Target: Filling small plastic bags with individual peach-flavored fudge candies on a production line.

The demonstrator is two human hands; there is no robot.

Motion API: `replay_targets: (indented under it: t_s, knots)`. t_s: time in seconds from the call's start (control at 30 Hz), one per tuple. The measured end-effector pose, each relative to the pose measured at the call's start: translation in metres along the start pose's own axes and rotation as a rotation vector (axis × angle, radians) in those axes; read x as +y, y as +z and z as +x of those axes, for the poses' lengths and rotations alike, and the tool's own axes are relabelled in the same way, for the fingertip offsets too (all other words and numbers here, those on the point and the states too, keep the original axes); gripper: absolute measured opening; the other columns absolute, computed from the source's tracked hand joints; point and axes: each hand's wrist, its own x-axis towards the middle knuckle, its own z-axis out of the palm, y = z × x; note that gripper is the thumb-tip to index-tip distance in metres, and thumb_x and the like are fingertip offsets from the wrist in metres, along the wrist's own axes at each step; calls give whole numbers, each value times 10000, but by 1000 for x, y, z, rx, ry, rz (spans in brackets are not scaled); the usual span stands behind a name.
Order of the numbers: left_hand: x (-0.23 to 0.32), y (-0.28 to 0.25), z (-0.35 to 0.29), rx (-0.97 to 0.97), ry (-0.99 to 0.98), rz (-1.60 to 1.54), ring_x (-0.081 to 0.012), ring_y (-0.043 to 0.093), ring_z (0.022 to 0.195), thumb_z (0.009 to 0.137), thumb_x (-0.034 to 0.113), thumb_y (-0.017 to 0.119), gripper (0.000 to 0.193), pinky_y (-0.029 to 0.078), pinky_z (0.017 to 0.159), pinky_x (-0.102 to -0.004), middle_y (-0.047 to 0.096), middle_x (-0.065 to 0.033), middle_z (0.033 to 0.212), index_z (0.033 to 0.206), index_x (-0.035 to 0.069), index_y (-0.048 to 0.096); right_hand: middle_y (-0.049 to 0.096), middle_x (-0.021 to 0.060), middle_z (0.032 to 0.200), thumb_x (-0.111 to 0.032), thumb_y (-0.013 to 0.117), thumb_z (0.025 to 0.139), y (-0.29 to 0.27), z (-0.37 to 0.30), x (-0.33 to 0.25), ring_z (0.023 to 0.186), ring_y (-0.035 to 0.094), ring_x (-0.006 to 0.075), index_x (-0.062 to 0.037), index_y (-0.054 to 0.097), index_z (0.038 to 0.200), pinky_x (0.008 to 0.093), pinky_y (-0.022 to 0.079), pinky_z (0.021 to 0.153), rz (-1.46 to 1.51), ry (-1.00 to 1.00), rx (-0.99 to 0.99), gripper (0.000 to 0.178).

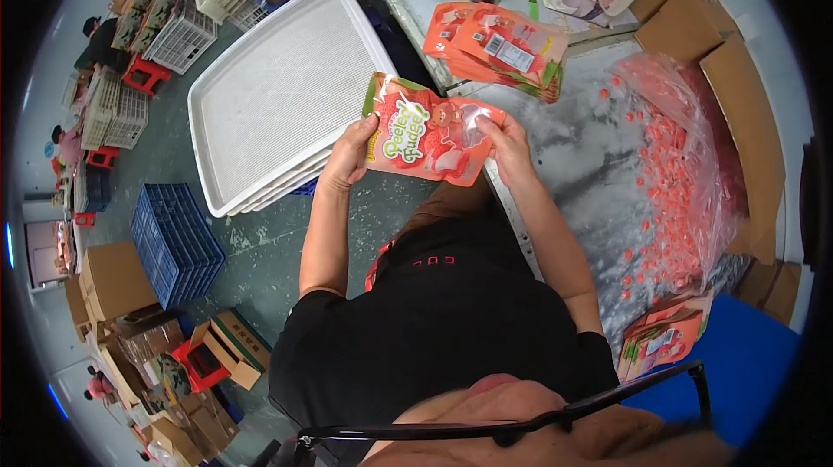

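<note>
- At the left, a stack of blue crates (pixel 178 246) stands on the floor (pixel 260 272), well apart from the hands
- Next comes a stack of white trays (pixel 278 94), its top one perforated; the pouch overlaps its near corner in this view, and I cannot tell whether they touch
- The left hand (pixel 349 153) grips the pouch's left end, thumb on the front face
- The red pouch (pixel 429 133) is held up in front of the person's body, between the trays and the counter, printed face towards the camera; the step in hand seems to be handling or checking this single pouch, though whether its mouth is sealed cannot be told
- The right hand (pixel 510 150) pinches the pouch's right end, thumb on the front; the next move probably calls for both ends kept supported and the pouch level, with one grip eased only once the other carries it
- Beyond the right hand, a pile of similar pouches (pixel 508 42) lies overlapping on the grey counter (pixel 564 142)
- Farther right, loose red pieces (pixel 672 207) spread beside a clear plastic bag (pixel 707 155), with more pouches (pixel 664 341) at the counter's near end
</note>
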Motion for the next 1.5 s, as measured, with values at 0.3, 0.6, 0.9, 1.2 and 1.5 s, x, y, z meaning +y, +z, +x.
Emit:
replay_targets:
  t_s: [0.3, 0.6, 0.9, 1.2, 1.5]
  knots:
    - [-3, -74, -13, 152, -34, 307, -171, 643, 921, 985, 371, 546, 488, 526, 820, -306, 665, -131, 1132, 1217, -58, 579, 673, 141, 1120, -233, 592, 969, 10, 14, 21, 955, 672, 200, 22, 608, 1163, 344, 550, 814, -140, 148, -38, 320]
    - [121, -300, -181, 815, 369, 213, -238, 667, 981, 967, 281, 579, 405, 554, 826, -361, 663, -139, 1148, 1236, -22, 579, 666, 125, 1043, -212, 588, 973, -66, -1, 14, 880, 656, 185, -1, 565, 1203, 341, 554, 792, -217, 264, 5, 313]
    - [77, -315, -143, 1609, -11, 1696, -408, 378, 1326, 890, 384, 532, 441, 354, 998, -656, 403, -174, 1430, 1270, 159, 541, 682, 110, 941, -134, 575, 972, -103, -15, 21, 768, 668, 164, -18, 584, 1143, 296, 576, 703, -122, 310, 93, 207]
    - [27, -362, -95, 1557, -79, 2076, -346, 430, 1307, 912, 356, 469, 382, 274, 1106, -571, 663, -110, 1144, 1142, 143, 689, 682, 125, 936, -162, 619, 942, -133, -16, 47, 781, 673, 196, -13, 587, 1134, 339, 575, 718, -117, 268, 150, 245]
    - [-9, 42, 142, 264, 896, 1442, -358, 596, 923, 789, 179, 720, 215, 468, 841, -457, 632, -170, 1034, 944, 41, 662, 687, 96, 967, -183, 582, 969, -118, -51, 9, 782, 657, 147, -2, 618, 1123, 273, 555, 709, -275, 135, 211, 240]
